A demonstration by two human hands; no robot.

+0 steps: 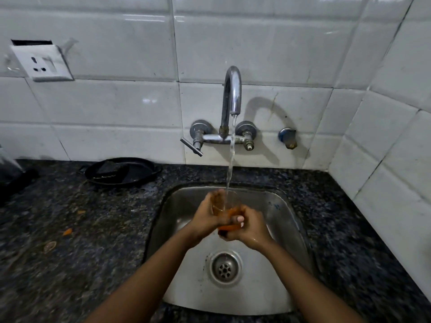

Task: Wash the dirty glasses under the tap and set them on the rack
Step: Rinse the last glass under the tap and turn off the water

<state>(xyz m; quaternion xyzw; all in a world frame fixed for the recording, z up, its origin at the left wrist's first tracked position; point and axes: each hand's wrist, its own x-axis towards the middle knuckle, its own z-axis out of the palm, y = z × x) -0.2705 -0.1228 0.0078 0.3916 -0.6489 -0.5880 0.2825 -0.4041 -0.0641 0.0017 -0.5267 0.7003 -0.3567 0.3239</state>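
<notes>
both hands grip a clear drinking glass (229,206) w/ orange liquid, over the steel sink (286,229). left hand (207,216) wraps its side, right hand (250,228) cups the base. water from the curved chrome tap (232,94) runs into it.

Clear glass (225,206) upright over sink, orange liquid inside, under running tap (232,94)
</notes>
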